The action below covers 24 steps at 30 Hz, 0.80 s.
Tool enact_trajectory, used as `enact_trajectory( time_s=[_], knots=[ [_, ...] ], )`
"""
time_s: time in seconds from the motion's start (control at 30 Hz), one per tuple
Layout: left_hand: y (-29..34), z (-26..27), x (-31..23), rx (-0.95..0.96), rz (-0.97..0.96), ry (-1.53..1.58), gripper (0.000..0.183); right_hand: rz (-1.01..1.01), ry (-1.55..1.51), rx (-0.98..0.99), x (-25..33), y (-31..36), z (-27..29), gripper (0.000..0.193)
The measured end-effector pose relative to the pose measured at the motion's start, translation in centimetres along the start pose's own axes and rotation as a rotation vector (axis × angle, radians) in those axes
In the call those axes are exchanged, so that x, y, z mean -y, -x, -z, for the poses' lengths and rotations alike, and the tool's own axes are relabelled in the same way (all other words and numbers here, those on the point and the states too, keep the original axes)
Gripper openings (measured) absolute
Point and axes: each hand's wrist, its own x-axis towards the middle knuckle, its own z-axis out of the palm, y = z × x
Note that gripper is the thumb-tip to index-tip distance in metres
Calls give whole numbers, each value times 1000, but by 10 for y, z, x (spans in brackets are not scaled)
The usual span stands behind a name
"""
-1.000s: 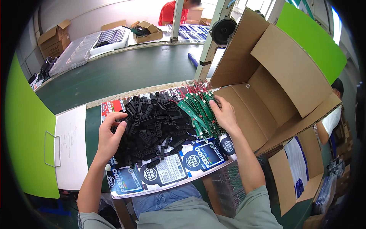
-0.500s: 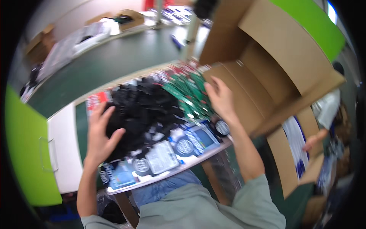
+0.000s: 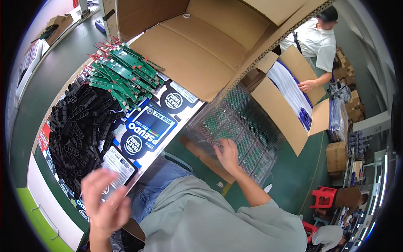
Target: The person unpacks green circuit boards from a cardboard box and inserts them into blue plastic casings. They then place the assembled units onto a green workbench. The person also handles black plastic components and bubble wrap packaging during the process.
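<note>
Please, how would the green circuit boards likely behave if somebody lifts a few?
The green circuit boards look thin and straight, so each is probably stiff and light. They lie crossed in a heap, so neighbours may slide along. The thin, curving red wires look floppy and could tangle.
</note>
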Motion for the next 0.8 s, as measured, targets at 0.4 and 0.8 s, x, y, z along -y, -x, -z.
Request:
enact_trajectory(
  time_s=[0.4, 0.8],
  knots=[
    [8, -107, -39, 161, -101, 435, 27, 52, 288, 272, -57, 45, -18, 22],
    [24, -205, -20, 223, 396, 717, 19, 90, 208, 172, -42, 28, 55, 21]
  ],
)
